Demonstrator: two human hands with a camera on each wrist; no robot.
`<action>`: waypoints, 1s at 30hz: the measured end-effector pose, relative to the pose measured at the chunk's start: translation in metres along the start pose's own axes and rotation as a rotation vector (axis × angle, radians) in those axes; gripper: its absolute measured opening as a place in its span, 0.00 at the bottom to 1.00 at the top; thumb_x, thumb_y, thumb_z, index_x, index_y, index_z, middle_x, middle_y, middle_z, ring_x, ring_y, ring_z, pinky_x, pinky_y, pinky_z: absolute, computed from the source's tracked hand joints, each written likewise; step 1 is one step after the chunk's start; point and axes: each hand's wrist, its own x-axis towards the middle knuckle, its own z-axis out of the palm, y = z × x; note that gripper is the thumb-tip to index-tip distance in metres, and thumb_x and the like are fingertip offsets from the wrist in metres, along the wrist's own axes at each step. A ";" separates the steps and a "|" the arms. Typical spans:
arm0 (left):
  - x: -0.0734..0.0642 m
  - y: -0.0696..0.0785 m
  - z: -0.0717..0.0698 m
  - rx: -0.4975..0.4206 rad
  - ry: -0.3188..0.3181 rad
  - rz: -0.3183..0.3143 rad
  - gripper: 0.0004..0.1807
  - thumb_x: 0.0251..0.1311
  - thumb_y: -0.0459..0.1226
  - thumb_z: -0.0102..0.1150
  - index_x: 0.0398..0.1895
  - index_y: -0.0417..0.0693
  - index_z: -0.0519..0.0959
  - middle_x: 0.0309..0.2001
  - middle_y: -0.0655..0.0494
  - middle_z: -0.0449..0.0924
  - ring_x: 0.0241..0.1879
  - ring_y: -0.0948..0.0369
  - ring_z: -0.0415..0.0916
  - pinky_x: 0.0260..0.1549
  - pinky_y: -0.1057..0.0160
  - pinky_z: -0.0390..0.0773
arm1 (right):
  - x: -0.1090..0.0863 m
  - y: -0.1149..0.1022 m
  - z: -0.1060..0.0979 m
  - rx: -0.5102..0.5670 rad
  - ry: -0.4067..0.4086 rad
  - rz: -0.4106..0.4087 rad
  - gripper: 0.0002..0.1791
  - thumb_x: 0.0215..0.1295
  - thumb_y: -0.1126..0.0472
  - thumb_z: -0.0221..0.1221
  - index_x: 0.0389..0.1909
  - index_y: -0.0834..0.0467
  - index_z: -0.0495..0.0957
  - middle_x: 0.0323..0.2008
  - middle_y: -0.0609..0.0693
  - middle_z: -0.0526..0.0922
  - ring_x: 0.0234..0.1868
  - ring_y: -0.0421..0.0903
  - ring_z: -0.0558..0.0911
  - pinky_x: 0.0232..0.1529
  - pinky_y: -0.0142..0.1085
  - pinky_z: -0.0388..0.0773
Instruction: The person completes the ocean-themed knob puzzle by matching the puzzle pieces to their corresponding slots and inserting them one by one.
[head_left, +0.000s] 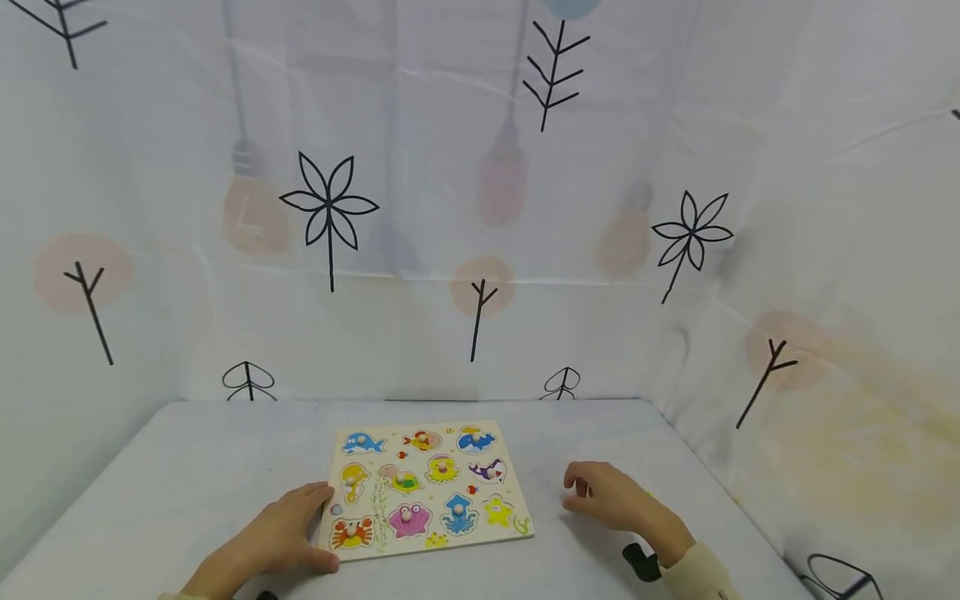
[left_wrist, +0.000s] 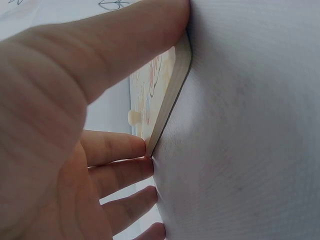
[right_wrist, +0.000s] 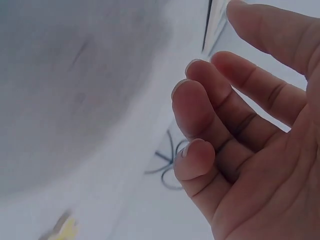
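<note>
A wooden peg puzzle board point(head_left: 382, 546) with sea animals lies flat on the table. My left hand point(head_left: 281, 529) rests against its left side, fingers along the edge and thumb at the near left corner. In the left wrist view, fairly straight fingertips point(left_wrist: 145, 145) touch the board's pale edge point(left_wrist: 172, 95). Knobbed pieces include a pink shell point(head_left: 409, 520), a blue squid point(head_left: 459, 515) and a crab point(head_left: 352, 532). No knob shows on the yellow starfish shape point(head_left: 498, 510). Right of the board, my right hand point(head_left: 611, 496) hovers loosely curled, holding nothing.
A small yellow item point(right_wrist: 67, 230) lies on the table beyond my right hand, mostly hidden in the head view. White cloth covers the table point(head_left: 225, 450). Printed fabric walls point(head_left: 420, 333) enclose the back and sides.
</note>
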 end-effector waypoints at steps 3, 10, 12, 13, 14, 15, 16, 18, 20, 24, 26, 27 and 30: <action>0.000 0.000 0.000 0.000 -0.005 -0.003 0.57 0.27 0.59 0.78 0.62 0.36 0.69 0.65 0.37 0.65 0.65 0.38 0.59 0.62 0.35 0.60 | -0.008 0.014 -0.005 -0.004 0.032 0.013 0.10 0.58 0.55 0.65 0.36 0.54 0.77 0.26 0.41 0.73 0.27 0.40 0.71 0.24 0.33 0.69; -0.001 -0.001 0.000 -0.003 -0.011 -0.012 0.57 0.27 0.59 0.78 0.62 0.36 0.69 0.65 0.37 0.65 0.64 0.38 0.59 0.61 0.35 0.60 | -0.019 0.042 -0.016 -0.028 0.075 0.087 0.12 0.57 0.54 0.66 0.36 0.55 0.77 0.27 0.43 0.73 0.27 0.41 0.71 0.25 0.35 0.70; -0.001 -0.001 0.000 -0.005 -0.014 -0.023 0.57 0.27 0.60 0.77 0.62 0.37 0.70 0.65 0.38 0.65 0.64 0.38 0.59 0.61 0.35 0.60 | -0.021 0.048 -0.020 -0.033 0.091 0.102 0.12 0.57 0.55 0.66 0.36 0.56 0.77 0.27 0.44 0.73 0.28 0.42 0.71 0.26 0.36 0.70; -0.001 -0.001 0.000 -0.006 -0.014 -0.027 0.57 0.27 0.60 0.77 0.62 0.37 0.70 0.65 0.38 0.65 0.65 0.38 0.59 0.61 0.35 0.60 | -0.023 0.051 -0.021 -0.035 0.098 0.109 0.12 0.57 0.55 0.66 0.36 0.56 0.77 0.27 0.45 0.73 0.28 0.42 0.70 0.26 0.36 0.69; -0.001 -0.001 0.000 -0.007 -0.015 -0.031 0.57 0.27 0.60 0.77 0.62 0.37 0.70 0.65 0.38 0.65 0.65 0.38 0.59 0.62 0.35 0.60 | -0.024 0.053 -0.023 -0.034 0.104 0.123 0.11 0.56 0.56 0.67 0.35 0.56 0.77 0.28 0.45 0.73 0.28 0.42 0.70 0.26 0.36 0.70; -0.001 -0.001 0.000 -0.004 -0.015 -0.032 0.57 0.26 0.60 0.77 0.62 0.37 0.70 0.65 0.38 0.65 0.65 0.38 0.59 0.61 0.35 0.60 | -0.025 0.055 -0.024 -0.031 0.111 0.137 0.11 0.56 0.56 0.67 0.35 0.56 0.77 0.28 0.45 0.73 0.29 0.43 0.70 0.27 0.36 0.70; -0.001 -0.001 0.000 -0.003 -0.015 -0.031 0.57 0.26 0.60 0.77 0.62 0.37 0.70 0.65 0.38 0.65 0.65 0.38 0.59 0.61 0.35 0.60 | -0.026 0.056 -0.025 -0.027 0.116 0.154 0.11 0.56 0.56 0.67 0.35 0.56 0.76 0.28 0.45 0.73 0.29 0.43 0.70 0.27 0.36 0.70; 0.000 -0.001 0.001 -0.002 -0.012 -0.027 0.57 0.27 0.60 0.77 0.62 0.37 0.70 0.65 0.38 0.65 0.65 0.38 0.59 0.61 0.35 0.60 | -0.028 0.060 -0.026 -0.020 0.119 0.178 0.11 0.56 0.56 0.67 0.35 0.56 0.76 0.29 0.46 0.72 0.29 0.43 0.70 0.27 0.36 0.69; 0.000 0.000 0.000 0.003 -0.010 -0.018 0.57 0.27 0.60 0.77 0.62 0.37 0.69 0.65 0.38 0.65 0.65 0.38 0.59 0.61 0.35 0.60 | -0.030 0.064 -0.027 -0.008 0.115 0.205 0.12 0.55 0.56 0.67 0.35 0.56 0.76 0.29 0.47 0.72 0.30 0.44 0.70 0.27 0.36 0.69; 0.000 0.000 0.001 0.005 -0.008 -0.015 0.57 0.28 0.60 0.77 0.62 0.37 0.70 0.65 0.38 0.65 0.65 0.39 0.60 0.61 0.35 0.60 | -0.031 0.073 -0.028 0.025 0.100 0.225 0.14 0.55 0.56 0.68 0.36 0.59 0.75 0.29 0.49 0.71 0.30 0.45 0.70 0.26 0.37 0.69; 0.000 0.000 0.001 0.007 -0.008 -0.012 0.57 0.28 0.60 0.77 0.62 0.37 0.70 0.65 0.38 0.65 0.64 0.38 0.60 0.61 0.35 0.60 | -0.031 0.077 -0.027 0.040 0.092 0.244 0.14 0.55 0.57 0.68 0.35 0.59 0.75 0.28 0.49 0.71 0.30 0.45 0.70 0.25 0.37 0.70; 0.000 0.000 0.001 0.008 -0.007 -0.011 0.57 0.28 0.60 0.77 0.62 0.37 0.70 0.65 0.38 0.65 0.64 0.38 0.60 0.61 0.35 0.61 | -0.031 0.079 -0.027 0.047 0.089 0.251 0.14 0.54 0.57 0.68 0.35 0.59 0.75 0.28 0.49 0.71 0.30 0.45 0.70 0.25 0.37 0.70; 0.000 -0.001 0.001 0.007 -0.004 -0.007 0.56 0.28 0.60 0.77 0.62 0.37 0.70 0.65 0.38 0.65 0.64 0.38 0.60 0.61 0.35 0.60 | -0.032 0.084 -0.027 0.053 0.084 0.260 0.13 0.54 0.58 0.68 0.34 0.59 0.75 0.27 0.49 0.70 0.29 0.45 0.70 0.24 0.36 0.70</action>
